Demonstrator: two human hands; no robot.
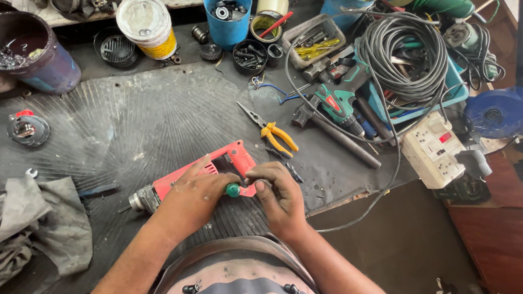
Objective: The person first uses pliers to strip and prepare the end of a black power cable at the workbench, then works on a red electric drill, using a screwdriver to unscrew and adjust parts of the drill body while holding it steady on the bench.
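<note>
Item: red drill (201, 175), lying on its side on the bench (134, 120), chuck pointing left. Our left hand (192, 196) presses it flat, seemingly steadying it; our right hand (279, 194) pinches a green-handled screwdriver (233, 190) against its casing. The tool's tip is hidden. Yellow pliers (274, 134) lie near.

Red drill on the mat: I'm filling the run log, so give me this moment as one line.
left hand: pressing on red drill | right hand: gripping green-handled screwdriver at drill body | yellow-handled pliers: apart, on black mat
</note>
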